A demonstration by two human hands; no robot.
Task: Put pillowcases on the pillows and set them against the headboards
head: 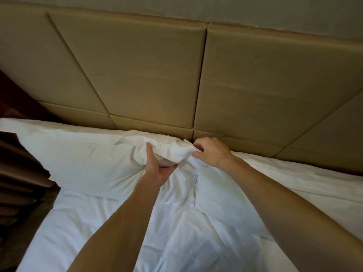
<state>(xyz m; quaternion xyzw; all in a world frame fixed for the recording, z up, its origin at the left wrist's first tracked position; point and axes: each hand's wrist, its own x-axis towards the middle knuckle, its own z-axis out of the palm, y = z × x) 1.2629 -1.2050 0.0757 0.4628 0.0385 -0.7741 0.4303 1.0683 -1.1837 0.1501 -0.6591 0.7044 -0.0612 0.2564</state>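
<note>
A white pillow [78,154] in a white pillowcase lies along the foot of the tan padded headboard [149,71], at the left of the bed. My left hand [157,169] grips the pillow's right end from below, thumb on top, fingers tucked under the fabric. My right hand [212,152] pinches the loose open edge of the pillowcase [184,154] at that same end, close to the headboard. A second white pillow [220,193] lies flat below my right wrist, partly covered by my forearm.
White bedding [117,222] covers the mattress below the pillows, and it is creased. Dark brown furniture and folds of brown cloth [21,169] stand off the bed's left edge. A dark seam runs down the headboard just above my right hand.
</note>
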